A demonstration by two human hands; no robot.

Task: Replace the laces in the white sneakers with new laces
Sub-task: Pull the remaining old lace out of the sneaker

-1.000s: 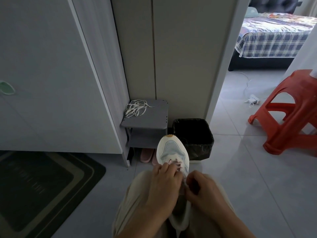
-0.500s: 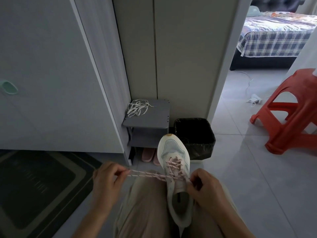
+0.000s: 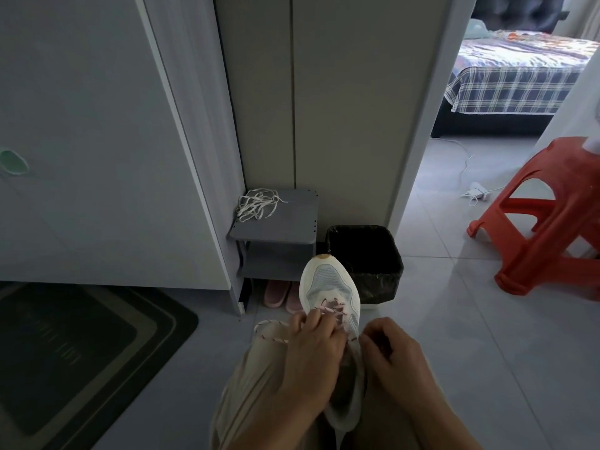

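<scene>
Sneaker: white mesh low-top sneaker [image 3: 328, 280] lying on the person's lap over beige trousers [image 3: 259, 384], toe pointing away.
New lace: pink speckled lace [image 3: 328, 309] crossed through the sneaker's front eyelets, a slack loop trailing left of the sneaker over the knee.
Left hand: left hand [image 3: 311, 349] lies over the sneaker's tongue, fingertips pinching the pink speckled lace.
Right hand: right hand [image 3: 393, 355] curled tight against the sneaker's right side; whether it grips anything, I cannot tell.
Old laces: tangled flat white laces [image 3: 256, 204] beyond the sneaker, on a small grey shelf rack [image 3: 285, 225].
Bin: black lined square bin [image 3: 367, 254] just past the sneaker's toe.
Stool: red plastic stool [image 3: 545, 222] well right of the sneaker.
</scene>
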